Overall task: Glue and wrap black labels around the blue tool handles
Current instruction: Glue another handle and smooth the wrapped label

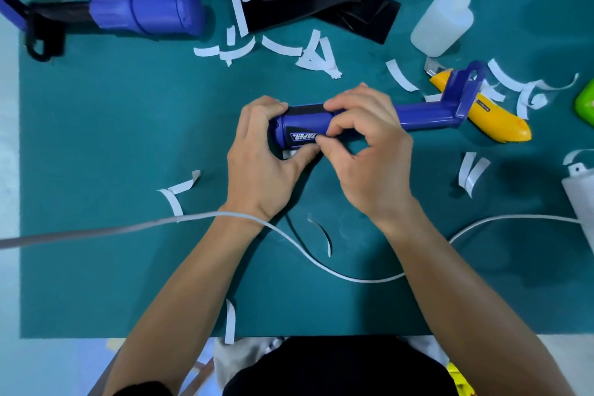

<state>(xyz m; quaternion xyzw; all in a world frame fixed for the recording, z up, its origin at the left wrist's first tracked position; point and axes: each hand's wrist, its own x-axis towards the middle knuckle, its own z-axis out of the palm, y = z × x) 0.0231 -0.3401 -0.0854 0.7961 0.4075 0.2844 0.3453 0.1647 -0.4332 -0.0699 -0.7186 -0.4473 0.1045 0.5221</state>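
We hold the blue handle (299, 128) over the green mat (112, 138). Our left hand (260, 164) and right hand (366, 151) curl around it, pressing its black label (303, 110) down. More handles (148, 13) wait nearby.

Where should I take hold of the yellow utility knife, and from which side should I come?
Probably grip the rounded rear end of the yellow utility knife, coming from the right. Its blade sticks out at the far-left end, and the bracket of the blue tool crosses its middle, so only the rear lies free.
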